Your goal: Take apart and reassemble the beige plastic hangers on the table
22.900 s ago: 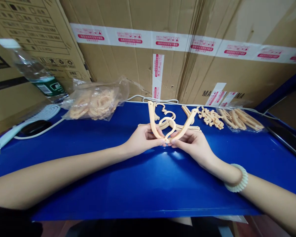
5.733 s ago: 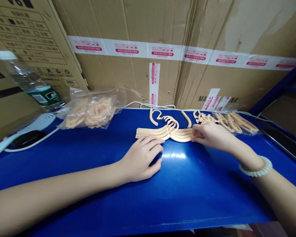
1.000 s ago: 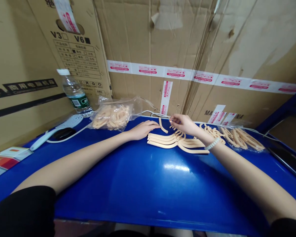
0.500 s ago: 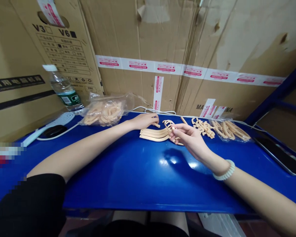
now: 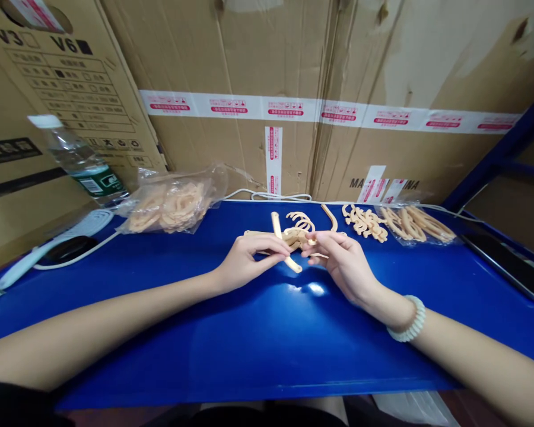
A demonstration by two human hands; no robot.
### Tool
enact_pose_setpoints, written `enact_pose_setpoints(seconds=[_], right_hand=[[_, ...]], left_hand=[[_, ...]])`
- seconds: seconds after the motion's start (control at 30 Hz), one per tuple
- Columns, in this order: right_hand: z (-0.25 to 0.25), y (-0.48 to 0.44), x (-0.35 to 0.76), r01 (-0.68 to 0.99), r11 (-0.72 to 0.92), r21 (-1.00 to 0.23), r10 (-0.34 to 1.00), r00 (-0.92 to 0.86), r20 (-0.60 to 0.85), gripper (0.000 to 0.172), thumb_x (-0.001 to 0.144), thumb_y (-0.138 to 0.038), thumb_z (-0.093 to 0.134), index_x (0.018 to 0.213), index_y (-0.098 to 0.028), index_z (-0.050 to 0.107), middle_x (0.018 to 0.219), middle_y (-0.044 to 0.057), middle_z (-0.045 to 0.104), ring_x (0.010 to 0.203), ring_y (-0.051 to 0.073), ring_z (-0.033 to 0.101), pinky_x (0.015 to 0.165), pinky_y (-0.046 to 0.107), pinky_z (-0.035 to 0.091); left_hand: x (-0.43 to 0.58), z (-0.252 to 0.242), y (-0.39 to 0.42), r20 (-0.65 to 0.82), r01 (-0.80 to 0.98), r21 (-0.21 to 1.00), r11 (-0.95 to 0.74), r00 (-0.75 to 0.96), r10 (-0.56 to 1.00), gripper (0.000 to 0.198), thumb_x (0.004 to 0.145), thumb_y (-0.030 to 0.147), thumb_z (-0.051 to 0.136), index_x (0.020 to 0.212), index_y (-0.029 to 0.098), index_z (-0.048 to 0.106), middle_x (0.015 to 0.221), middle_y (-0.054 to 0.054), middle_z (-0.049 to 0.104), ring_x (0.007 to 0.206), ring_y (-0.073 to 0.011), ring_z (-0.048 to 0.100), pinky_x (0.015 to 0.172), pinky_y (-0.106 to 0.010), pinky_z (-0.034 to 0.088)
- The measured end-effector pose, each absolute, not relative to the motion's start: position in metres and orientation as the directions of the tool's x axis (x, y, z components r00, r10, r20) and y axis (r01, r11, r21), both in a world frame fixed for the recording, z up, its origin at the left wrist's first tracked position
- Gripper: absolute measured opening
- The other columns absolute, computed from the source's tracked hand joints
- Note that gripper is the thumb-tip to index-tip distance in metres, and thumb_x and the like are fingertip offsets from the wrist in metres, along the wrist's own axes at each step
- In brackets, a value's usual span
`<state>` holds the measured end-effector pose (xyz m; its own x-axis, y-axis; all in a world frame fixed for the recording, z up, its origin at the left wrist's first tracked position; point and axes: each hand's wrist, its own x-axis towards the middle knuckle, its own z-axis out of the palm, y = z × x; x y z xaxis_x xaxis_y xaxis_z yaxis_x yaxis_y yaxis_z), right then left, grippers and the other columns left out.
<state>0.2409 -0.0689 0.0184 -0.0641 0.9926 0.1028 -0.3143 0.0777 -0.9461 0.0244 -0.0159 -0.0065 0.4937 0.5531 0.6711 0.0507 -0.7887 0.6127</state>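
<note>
My left hand (image 5: 251,261) pinches a slim, slightly curved wooden strip (image 5: 276,224) that tilts up and away above the blue table. Close beside it, my right hand (image 5: 347,261) holds a small pale piece (image 5: 312,242) between thumb and fingertips; its exact shape is too small to tell. The two hands are apart. Behind them, partly hidden, lie stacked curved wooden strips (image 5: 296,239). Thin wooden arcs (image 5: 303,220) rest just past these. Another bent strip (image 5: 331,218) lies to their right, beside a pile of small curvy wooden pieces (image 5: 365,223).
Clear bags of wooden pieces lie at left (image 5: 173,207) and right (image 5: 420,225). A water bottle (image 5: 86,166), a black oval object (image 5: 71,250) and a white cable are on the left. A dark flat device (image 5: 507,267) lies far right. Cardboard boxes (image 5: 231,148) wall the back.
My left hand has lifted the wooden strip and brought it nearer, towards my right hand. My right hand still holds the small piece. The view has shifted slightly.
</note>
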Motion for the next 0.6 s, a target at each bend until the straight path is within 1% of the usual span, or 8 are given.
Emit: enact_pose_setpoints(seconds=[0.1, 0.23, 0.4, 0.47, 0.5, 0.53, 0.6], right_hand=[[0.0167, -0.0717, 0.2385, -0.297, 0.075, -0.952, 0.994, -0.06, 0.096, 0.025, 0.076, -0.04, 0.086, 0.087, -0.019, 0.079, 0.081, 0.005, 0.075, 0.071, 0.015, 0.07, 0.065, 0.025, 0.058], [0.0154, -0.0745, 0.2384, -0.284, 0.046, -0.958, 0.995, -0.074, 0.07, 0.023, 0.077, -0.037, 0.086, 0.089, -0.019, 0.078, 0.079, 0.004, 0.075, 0.07, 0.014, 0.07, 0.064, 0.024, 0.058], [0.0128, -0.0769, 0.2389, -0.271, -0.015, -0.962, 0.994, -0.105, 0.014, 0.024, 0.077, -0.034, 0.087, 0.089, -0.019, 0.072, 0.079, 0.003, 0.074, 0.071, 0.013, 0.07, 0.064, 0.022, 0.058], [0.0119, -0.0776, 0.2389, -0.276, -0.041, -0.96, 0.993, -0.119, -0.008, 0.027, 0.076, -0.033, 0.088, 0.087, -0.02, 0.067, 0.079, 0.003, 0.075, 0.07, 0.014, 0.07, 0.064, 0.023, 0.059], [0.0115, -0.0779, 0.239, -0.283, -0.05, -0.958, 0.992, -0.124, -0.015, 0.029, 0.076, -0.033, 0.088, 0.088, -0.02, 0.064, 0.079, 0.002, 0.075, 0.071, 0.014, 0.071, 0.065, 0.023, 0.059], [0.0112, -0.0782, 0.2391, -0.291, -0.058, -0.955, 0.992, -0.127, -0.021, 0.031, 0.076, -0.032, 0.088, 0.089, -0.021, 0.062, 0.079, 0.002, 0.075, 0.071, 0.014, 0.071, 0.065, 0.024, 0.059], [0.0109, -0.0785, 0.2393, -0.303, -0.076, -0.95, 0.99, -0.137, -0.036, 0.034, 0.076, -0.031, 0.088, 0.095, -0.022, 0.061, 0.08, 0.001, 0.075, 0.071, 0.015, 0.072, 0.066, 0.024, 0.059]], left_hand=[[0.0241, -0.008, -0.018, 0.607, 0.005, 0.725, -0.689, 0.469, 0.642, 0.005, 0.086, 0.014, 0.07, 0.083, 0.016, 0.075, 0.088, -0.007, 0.077, 0.084, -0.0163, 0.074, 0.076, -0.025, 0.061], [0.0217, -0.0079, -0.0191, 0.517, -0.009, 0.814, -0.58, 0.465, 0.719, 0.002, 0.083, 0.015, 0.072, 0.082, 0.015, 0.07, 0.083, -0.005, 0.073, 0.074, -0.0139, 0.07, 0.07, -0.025, 0.059], [0.0231, -0.0089, -0.0198, 0.42, -0.063, 0.895, -0.443, 0.458, 0.784, 0.016, 0.08, 0.017, 0.075, 0.084, 0.016, 0.06, 0.082, 0.0, 0.064, 0.073, -0.0108, 0.065, 0.072, -0.025, 0.056], [0.0232, -0.0103, -0.0187, 0.36, -0.083, 0.927, -0.365, 0.464, 0.81, 0.02, 0.08, 0.018, 0.075, 0.09, 0.017, 0.058, 0.089, 0.0, 0.063, 0.078, -0.0117, 0.067, 0.074, -0.025, 0.057], [0.0229, -0.0112, -0.0176, 0.329, -0.095, 0.942, -0.322, 0.457, 0.826, 0.025, 0.079, 0.018, 0.076, 0.096, 0.018, 0.058, 0.093, -0.001, 0.062, 0.081, -0.0125, 0.068, 0.075, -0.026, 0.057], [0.0224, -0.0121, -0.0164, 0.303, -0.111, 0.952, -0.284, 0.444, 0.843, 0.032, 0.078, 0.019, 0.076, 0.104, 0.019, 0.057, 0.098, -0.002, 0.061, 0.084, -0.0133, 0.068, 0.076, -0.027, 0.058], [0.0213, -0.0135, -0.0138, 0.274, -0.147, 0.961, -0.234, 0.408, 0.871, 0.054, 0.076, 0.019, 0.078, 0.123, 0.024, 0.052, 0.106, -0.002, 0.059, 0.086, -0.014, 0.069, 0.076, -0.028, 0.058]])
